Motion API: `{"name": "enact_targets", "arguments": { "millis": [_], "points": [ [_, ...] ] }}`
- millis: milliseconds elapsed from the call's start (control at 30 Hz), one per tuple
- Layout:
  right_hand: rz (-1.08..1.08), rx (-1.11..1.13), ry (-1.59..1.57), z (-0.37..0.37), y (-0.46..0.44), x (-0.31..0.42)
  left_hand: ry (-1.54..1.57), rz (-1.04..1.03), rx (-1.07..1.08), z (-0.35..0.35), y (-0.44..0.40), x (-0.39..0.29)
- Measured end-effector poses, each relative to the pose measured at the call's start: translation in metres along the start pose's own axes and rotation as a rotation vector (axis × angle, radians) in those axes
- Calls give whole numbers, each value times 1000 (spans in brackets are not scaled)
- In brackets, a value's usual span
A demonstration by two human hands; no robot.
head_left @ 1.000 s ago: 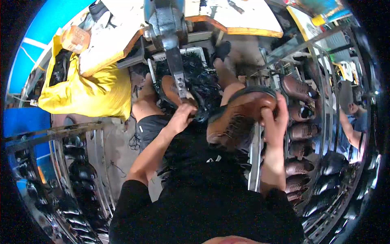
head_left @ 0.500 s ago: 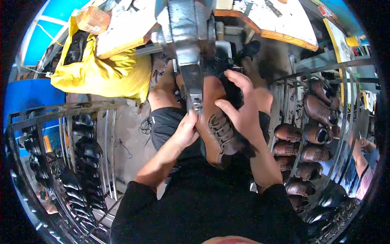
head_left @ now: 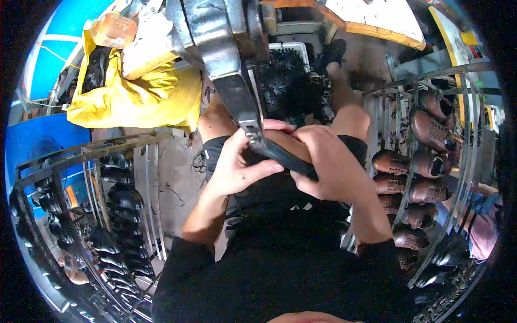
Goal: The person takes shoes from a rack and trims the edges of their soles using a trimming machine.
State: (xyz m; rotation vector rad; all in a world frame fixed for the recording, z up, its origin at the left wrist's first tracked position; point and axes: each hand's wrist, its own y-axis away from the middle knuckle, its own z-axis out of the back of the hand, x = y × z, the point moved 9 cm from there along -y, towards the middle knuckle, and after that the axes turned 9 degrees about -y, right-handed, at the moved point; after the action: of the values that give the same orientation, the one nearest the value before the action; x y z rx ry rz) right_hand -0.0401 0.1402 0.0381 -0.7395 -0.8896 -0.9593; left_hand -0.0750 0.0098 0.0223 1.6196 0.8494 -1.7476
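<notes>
Between my hands is a brown leather shoe (head_left: 285, 143), turned so its dark sole edge shows. It sits right at the tip of a dark metal machine arm (head_left: 232, 91) that reaches down from above. My left hand (head_left: 237, 168) grips the shoe from the left, close beside that tip, thumb pointing right along the sole edge. Wrapped round the shoe's other end is my right hand (head_left: 335, 164), its thumb below. Much of the upper is hidden behind my hands and the machine tip.
A left rack (head_left: 89, 156) carries several black shoes (head_left: 125, 196); brown shoes (head_left: 390, 161) fill the right one. Black scraps (head_left: 285, 89) lie in a white tray (head_left: 306, 51) beyond my knees. A yellow sack (head_left: 180, 102) stands at left. Another person (head_left: 484, 229) is far right.
The shoe has turned from laces up to sole edge showing. My right hand, raised off it before, has closed round it. The machine arm appears further left as the view shifted.
</notes>
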Motion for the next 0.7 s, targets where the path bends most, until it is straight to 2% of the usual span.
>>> {"name": "enact_targets", "arguments": {
  "millis": [167, 233, 300, 400, 467, 533, 700],
  "points": [
    [146, -140, -2, 12, -9, 0, 212, -35, -168, 7, -2, -7],
    [185, -427, -14, 26, -1, -8, 207, -24, -246, 10, -6, -15],
    [214, -434, -29, 24, -5, -16, 153, -2, -256, 11, -14, -21],
    [315, -447, -72, 27, -12, -16, 38, -145, -283, 14, -19, -43],
    [382, -427, -21, 30, -16, -12, -39, -148, -273, 15, -21, -45],
    [371, -398, 6, 34, -18, -11, -159, -156, -260, 17, -22, -45],
    [316, -343, 86, 40, -22, -5, -105, -215, -307, 19, -24, -43]
  ]
}}
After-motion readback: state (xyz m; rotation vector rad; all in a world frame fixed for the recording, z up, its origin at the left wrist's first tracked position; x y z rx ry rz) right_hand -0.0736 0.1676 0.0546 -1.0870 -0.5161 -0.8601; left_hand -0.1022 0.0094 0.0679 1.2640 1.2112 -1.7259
